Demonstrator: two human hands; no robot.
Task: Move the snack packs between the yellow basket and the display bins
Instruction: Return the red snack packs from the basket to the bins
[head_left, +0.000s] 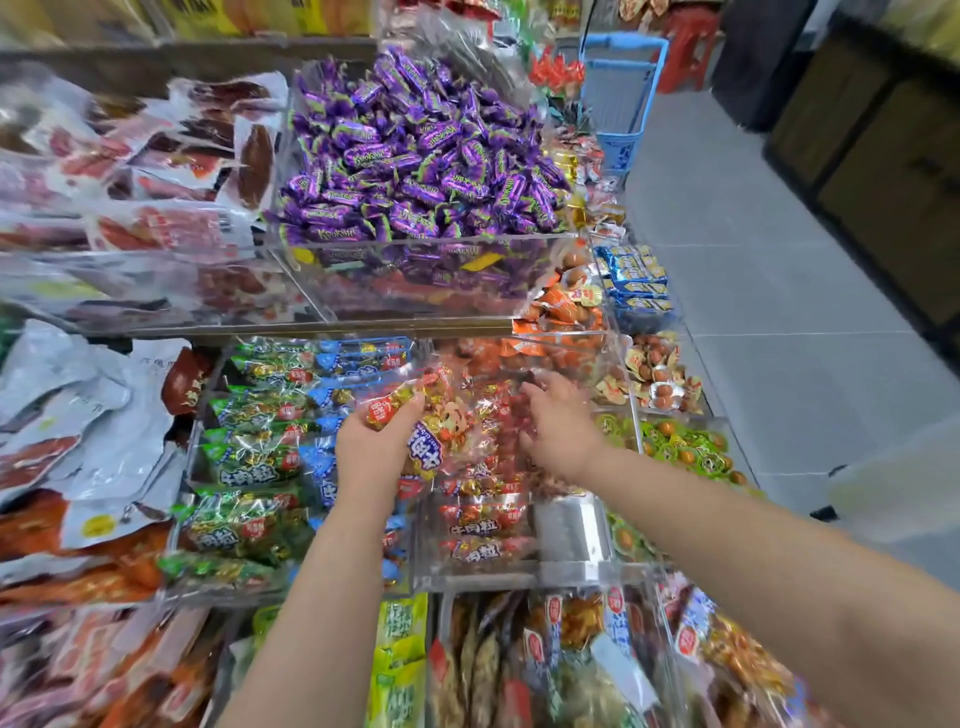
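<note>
the clear plastic snack pack of red- and gold-wrapped pieces hangs just above the clear acrylic display bin of matching red-labelled packs, on the middle tier of the shelf. the left hand grips its left end, fingers curled round the film beside the round red label. the right hand is at the pack's right edge with fingers spread. blur hides whether they pinch the film or only touch it, so i cannot tell.

the likely trouble is the slick, crinkly film. if only the left hand truly holds, the loose right end may sag and the pack may slide free. it could then land in the neighbouring bin of green-labelled packs or catch on the bin's rim.

the pack's long axis seems to run across the view, from one hand to the other. its printed face is turned up and the red-label end points left, much as the stacked packs below lie.

no yellow basket is in view, only a blue plastic basket further down the aisle.
</note>
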